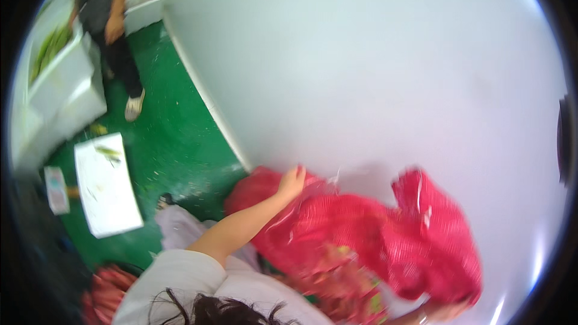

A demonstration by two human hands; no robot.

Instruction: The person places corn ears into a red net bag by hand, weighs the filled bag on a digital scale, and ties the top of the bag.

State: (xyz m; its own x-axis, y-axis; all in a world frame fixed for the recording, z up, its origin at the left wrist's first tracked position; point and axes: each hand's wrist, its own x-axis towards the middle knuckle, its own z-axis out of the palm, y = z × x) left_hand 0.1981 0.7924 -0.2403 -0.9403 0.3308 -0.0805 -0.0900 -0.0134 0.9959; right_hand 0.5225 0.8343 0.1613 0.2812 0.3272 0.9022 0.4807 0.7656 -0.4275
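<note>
In front of me against the wall lies a large red mesh sack, partly filled and lumpy. My left hand has its fingers closed on a fold of the sack's upper left part. At the lower right edge, my right hand is at the sack's rim; its fingers are partly hidden and blurred, with a bracelet or band at the wrist. Between my arms, reddish-brown leafy scraps with bits of green show beneath the sack. The sack's gathered end sticks up at the right.
A pale wall rises beyond the sack. On the green floor at the left lies a white board or lid. White foam boxes, one with long green vegetables, stand near another person. Red sacking lies lower left.
</note>
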